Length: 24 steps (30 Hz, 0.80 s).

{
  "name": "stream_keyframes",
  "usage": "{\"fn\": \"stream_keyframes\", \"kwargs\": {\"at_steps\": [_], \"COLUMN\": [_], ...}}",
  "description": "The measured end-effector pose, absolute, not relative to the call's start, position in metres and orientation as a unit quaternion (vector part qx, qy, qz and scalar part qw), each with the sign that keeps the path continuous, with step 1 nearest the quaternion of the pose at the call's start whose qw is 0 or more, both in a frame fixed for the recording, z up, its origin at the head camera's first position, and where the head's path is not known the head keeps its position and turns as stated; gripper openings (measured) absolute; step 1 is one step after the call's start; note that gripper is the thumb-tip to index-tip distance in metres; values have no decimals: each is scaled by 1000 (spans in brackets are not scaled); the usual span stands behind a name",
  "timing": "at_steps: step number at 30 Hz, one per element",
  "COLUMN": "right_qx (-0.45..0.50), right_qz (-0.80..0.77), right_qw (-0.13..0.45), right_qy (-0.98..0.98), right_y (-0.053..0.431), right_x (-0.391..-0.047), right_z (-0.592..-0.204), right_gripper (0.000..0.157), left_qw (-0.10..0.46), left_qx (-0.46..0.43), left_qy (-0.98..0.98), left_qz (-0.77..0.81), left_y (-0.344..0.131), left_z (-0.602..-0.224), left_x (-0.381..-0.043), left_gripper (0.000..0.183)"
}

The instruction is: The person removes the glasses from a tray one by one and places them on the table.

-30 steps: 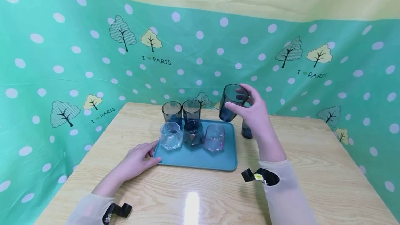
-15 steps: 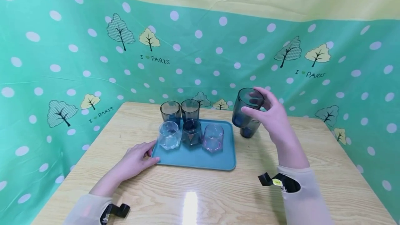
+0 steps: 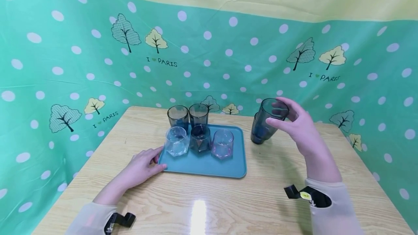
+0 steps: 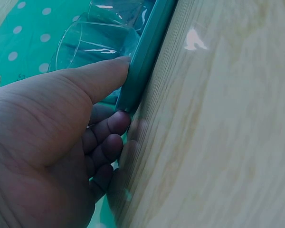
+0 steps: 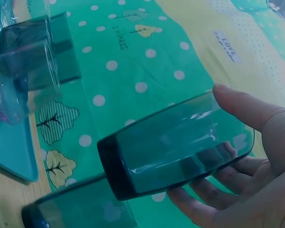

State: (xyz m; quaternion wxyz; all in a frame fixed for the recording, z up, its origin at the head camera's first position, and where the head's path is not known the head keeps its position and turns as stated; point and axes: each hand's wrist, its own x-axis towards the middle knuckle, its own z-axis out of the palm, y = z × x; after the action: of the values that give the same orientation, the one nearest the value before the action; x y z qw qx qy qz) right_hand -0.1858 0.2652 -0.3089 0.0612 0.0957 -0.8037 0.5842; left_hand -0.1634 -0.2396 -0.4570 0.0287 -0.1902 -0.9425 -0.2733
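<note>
My right hand (image 3: 298, 128) holds a tall dark tinted glass (image 3: 272, 113) near its rim, thumb on one side and fingers round the other. In the right wrist view the held glass (image 5: 175, 147) is tilted, its thick base pointing left. A second tall dark glass (image 3: 257, 135) stands on the table behind it, partly hidden. At the left front corner of the blue tray (image 3: 202, 168), my left hand (image 3: 143, 168) grips the edge. The left wrist view has the thumb on the tray rim (image 4: 140, 71) and the fingers curled beside it.
Three short faceted glasses stand on the tray: a clear one (image 3: 177, 142), a dark one (image 3: 200, 140) and a pinkish one (image 3: 222, 145). Behind them are two tall dark glasses (image 3: 178, 116). A polka-dot cloth (image 3: 209, 61) hangs behind the wooden table (image 3: 156, 206).
My right hand has moved right and slightly down with the tall glass, away from the tray, so it now overlaps the standing glass in view. The left hand stays at the tray corner.
</note>
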Motion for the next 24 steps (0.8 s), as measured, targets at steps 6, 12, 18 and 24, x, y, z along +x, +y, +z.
{"fn": "stream_keyframes", "kwargs": {"at_steps": [6,12,18,24], "right_qx": [114,128,110,73], "right_qz": [569,555,542,536], "right_qw": [58,62,67,73], "right_qy": [-813,-820,-830,-838], "right_y": [280,295,313,328], "right_x": [-185,-184,-183,-186], "right_z": [-310,-308,-305,-308], "right_gripper": [77,74,74,78], "left_qw": [28,32,30,27], "left_qx": [-189,-193,-194,-192], "left_qy": [-942,-942,-943,-943], "left_qz": [-274,-273,-270,-270], "left_y": [-240,-241,-240,-240], "left_z": [-457,-458,-458,-458], "left_x": [-164,-165,-166,-165], "left_gripper": [73,73,73,74]}}
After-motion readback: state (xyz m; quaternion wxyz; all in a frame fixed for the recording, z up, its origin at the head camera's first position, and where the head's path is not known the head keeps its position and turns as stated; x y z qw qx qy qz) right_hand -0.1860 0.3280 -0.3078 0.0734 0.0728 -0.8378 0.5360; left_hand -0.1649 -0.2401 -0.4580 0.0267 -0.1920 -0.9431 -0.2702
